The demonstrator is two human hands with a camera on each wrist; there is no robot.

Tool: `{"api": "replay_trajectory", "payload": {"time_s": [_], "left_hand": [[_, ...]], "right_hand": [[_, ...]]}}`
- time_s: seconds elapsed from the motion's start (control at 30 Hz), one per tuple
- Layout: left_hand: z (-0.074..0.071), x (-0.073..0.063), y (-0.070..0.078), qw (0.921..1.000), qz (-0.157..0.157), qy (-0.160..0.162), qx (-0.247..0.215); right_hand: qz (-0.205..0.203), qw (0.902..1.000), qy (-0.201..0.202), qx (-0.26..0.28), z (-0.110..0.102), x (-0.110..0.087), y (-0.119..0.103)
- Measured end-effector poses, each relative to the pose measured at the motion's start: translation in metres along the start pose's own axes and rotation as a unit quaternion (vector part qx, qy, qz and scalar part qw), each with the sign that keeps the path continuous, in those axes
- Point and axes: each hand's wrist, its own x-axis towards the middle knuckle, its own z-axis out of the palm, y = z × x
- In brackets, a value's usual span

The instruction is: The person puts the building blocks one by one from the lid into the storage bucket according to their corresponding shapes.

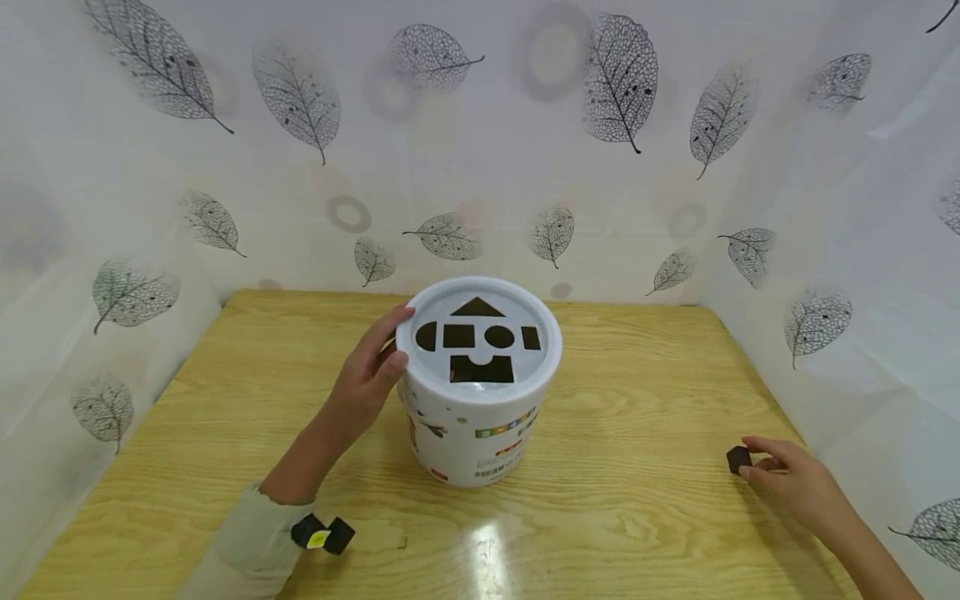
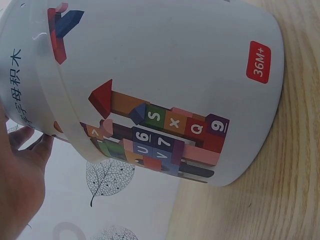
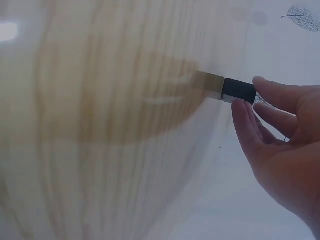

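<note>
A white bucket (image 1: 465, 442) stands upright on the table, its sides printed with colourful letter and number blocks (image 2: 165, 142). Its pale lid (image 1: 538, 379) has several dark cut-outs: a triangle, a half circle, a square, a circle, a small rectangle and a notched rectangle. My left hand (image 1: 371, 371) holds the bucket by the left of its rim, thumb on the near side and fingers on the far side. At the right of the table, my right hand (image 1: 798, 483) pinches a small black block (image 3: 240, 91) between thumb and fingertips. The block is at or just above the tabletop.
The glossy wood-grain table (image 1: 637, 508) reflects the light. Pale sheeting with leaf prints (image 1: 480, 175) stands round its back and sides, near my right hand. A black device with a yellow mark (image 1: 322, 535) sits on my left sleeve.
</note>
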Motion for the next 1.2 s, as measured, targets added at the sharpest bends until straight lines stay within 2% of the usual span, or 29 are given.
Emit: {"api": "replay_trajectory", "payload": {"time_s": [0.3,0.63,0.87,1.2], "left_hand": [[0.0,0.0,-0.001,1.0,0.0,0.0,-0.006],[0.001,0.0,0.002,1.0,-0.001,0.001,-0.004],[0.001,0.0,0.002,1.0,0.0,-0.001,0.001],[0.0,0.0,0.001,1.0,0.003,-0.001,0.002]], "right_hand": [[0.001,0.9999,-0.01,0.01,0.003,0.0,0.003],[0.025,0.9996,-0.005,0.011,0.004,0.0,-0.002],[0.016,0.9955,0.034,0.087,0.007,0.001,-0.016],[-0.04,0.9852,0.064,0.154,0.001,0.002,-0.058]]}}
